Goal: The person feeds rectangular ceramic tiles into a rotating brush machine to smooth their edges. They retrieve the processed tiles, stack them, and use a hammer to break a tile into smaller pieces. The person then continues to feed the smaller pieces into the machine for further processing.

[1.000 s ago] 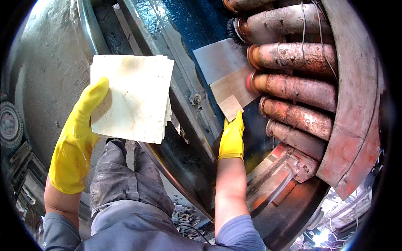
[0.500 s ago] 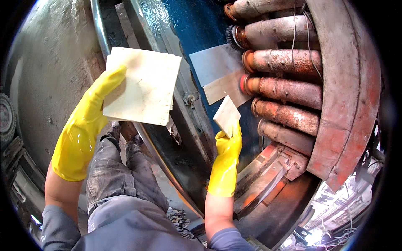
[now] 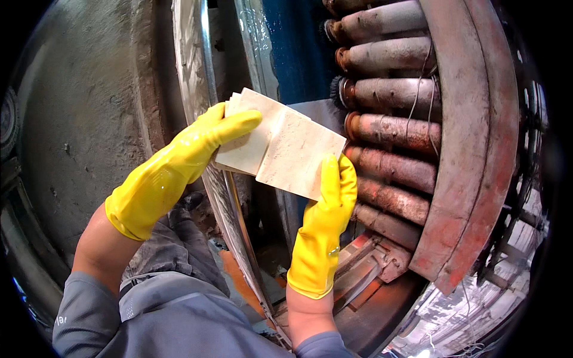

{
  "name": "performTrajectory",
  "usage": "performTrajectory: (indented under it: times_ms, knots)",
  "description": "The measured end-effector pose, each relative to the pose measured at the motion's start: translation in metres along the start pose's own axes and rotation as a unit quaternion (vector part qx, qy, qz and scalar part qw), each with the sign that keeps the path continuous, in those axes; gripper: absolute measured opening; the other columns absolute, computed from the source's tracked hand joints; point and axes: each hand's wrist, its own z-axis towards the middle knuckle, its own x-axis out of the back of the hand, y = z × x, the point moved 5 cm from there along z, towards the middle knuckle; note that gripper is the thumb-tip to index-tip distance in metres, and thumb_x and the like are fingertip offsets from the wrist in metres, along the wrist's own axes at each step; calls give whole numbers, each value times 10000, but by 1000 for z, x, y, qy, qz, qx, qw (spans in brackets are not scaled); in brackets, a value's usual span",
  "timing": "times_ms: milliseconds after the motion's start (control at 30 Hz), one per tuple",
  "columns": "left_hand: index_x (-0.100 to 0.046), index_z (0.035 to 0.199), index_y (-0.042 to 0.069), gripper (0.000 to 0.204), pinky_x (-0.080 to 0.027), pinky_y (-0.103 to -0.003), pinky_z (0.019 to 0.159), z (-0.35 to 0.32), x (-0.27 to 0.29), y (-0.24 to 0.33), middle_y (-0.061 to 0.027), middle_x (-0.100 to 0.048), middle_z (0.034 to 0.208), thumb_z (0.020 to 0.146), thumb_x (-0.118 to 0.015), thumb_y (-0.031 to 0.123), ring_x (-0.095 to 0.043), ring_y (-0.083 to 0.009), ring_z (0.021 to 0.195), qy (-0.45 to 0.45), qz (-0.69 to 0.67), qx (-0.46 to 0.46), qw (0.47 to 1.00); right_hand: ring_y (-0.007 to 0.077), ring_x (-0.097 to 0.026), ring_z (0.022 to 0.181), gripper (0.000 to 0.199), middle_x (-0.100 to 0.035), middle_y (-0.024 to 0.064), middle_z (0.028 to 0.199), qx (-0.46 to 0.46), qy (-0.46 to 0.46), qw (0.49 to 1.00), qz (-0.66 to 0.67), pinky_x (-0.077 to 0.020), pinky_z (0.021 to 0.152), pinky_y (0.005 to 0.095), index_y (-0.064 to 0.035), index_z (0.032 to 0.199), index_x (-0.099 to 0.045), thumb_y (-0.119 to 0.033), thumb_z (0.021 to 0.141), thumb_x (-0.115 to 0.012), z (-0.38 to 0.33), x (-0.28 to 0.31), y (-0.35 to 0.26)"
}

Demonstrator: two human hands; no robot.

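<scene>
Both my hands wear long yellow rubber gloves. My left hand (image 3: 209, 134) is closed on a stack of square cream stone tiles (image 3: 243, 152), its thumb lying across the top one. With its thumb on the face and fingers behind, my right hand (image 3: 337, 188) grips another cream stone tile (image 3: 301, 152), slightly pitted. This tile overlaps the right side of the stack, and the two appear to touch. Behind them runs a wet blue conveyor belt (image 3: 290, 53). A pale tile (image 3: 319, 111) lies on the belt, mostly hidden by what I hold.
A row of rusty cylindrical machine heads (image 3: 391, 89), some with brushes, stands over the belt at right. A curved, worn metal housing (image 3: 459, 119) borders them. Along the belt's left runs a metal rail (image 3: 209, 59), with a rough grey wall (image 3: 89, 89) farther left.
My hands have come together; the right hand's tile has swung up and left, turned face-on, against the stack. The stack has shifted right and tilted. My view has shifted too.
</scene>
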Motion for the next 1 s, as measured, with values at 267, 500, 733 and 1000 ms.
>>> performTrajectory:
  times_ms: [267, 500, 733, 1000]
  knots:
    - [-448, 1447, 47, 963, -489, -401, 1037, 38, -25, -4, -174, -583, 1317, 791, -799, 659, -592, -249, 1215, -7, 12, 12, 1000, 142, -598, 1180, 372, -633, 68, 1333, -29, -40, 997, -55, -448, 1053, 309, -17, 1381, -562, -171, 1047, -620, 22, -18, 4]
    - [-637, 1249, 57, 601, -544, -321, 900, 50, -50, 15, -48, -707, 1106, 878, -794, 504, -680, -133, 985, -80, -76, -29, 993, 233, -478, 1369, 584, -451, 147, 1531, -40, -187, 978, -80, -332, 1182, 380, 9, 1560, -341, -228, 1072, -556, 46, -6, -8]
    - [-658, 1238, 52, 555, -540, -294, 903, 73, -50, 3, -51, -715, 1115, 904, -778, 478, -684, -126, 1002, -156, -122, 27, 980, 302, -444, 1433, 838, -408, 181, 1576, -170, -222, 947, 154, -314, 1223, 450, -68, 1616, -254, -522, 1009, -610, 69, -9, 6]
    - [-282, 1563, 138, 1135, -287, -426, 1203, 19, -63, 10, -99, -448, 1501, 712, -926, 524, -402, -239, 1419, -172, -105, -46, 978, 297, -454, 1421, 948, -450, 191, 1543, -67, -285, 956, -32, -305, 1217, 441, -25, 1578, -328, -630, 929, -664, 65, -18, -32]
